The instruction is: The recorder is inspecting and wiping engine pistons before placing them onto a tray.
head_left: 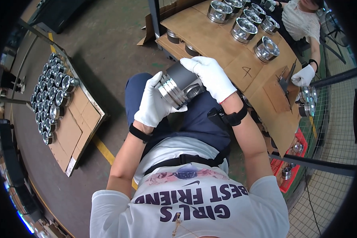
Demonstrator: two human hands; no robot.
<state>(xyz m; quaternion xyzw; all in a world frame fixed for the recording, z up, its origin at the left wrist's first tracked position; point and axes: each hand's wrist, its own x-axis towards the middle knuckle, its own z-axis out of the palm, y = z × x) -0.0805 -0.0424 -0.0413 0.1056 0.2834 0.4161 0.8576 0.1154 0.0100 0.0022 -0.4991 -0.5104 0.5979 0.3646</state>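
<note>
Above my lap I hold a metal piston (180, 82) with both hands; it lies tilted on its side. Its ring grooves are bright silver, its skirt is dark grey, and a pin hole shows at the lower right. My left hand (152, 102), in a white glove, is closed around the grooved end. The gloved right hand (212, 75) grips the dark skirt end from above, its fingertips over the top edge. Parts of the fingers under the piston are hidden.
To the right, a cardboard-covered table (236, 65) bears several upright pistons (244, 30). At left stands a cardboard-topped cart (76, 129) with rows of pistons (51, 91). A co-worker's gloved hand (303, 75) is beyond the table. A red crate (300, 139) sits at lower right.
</note>
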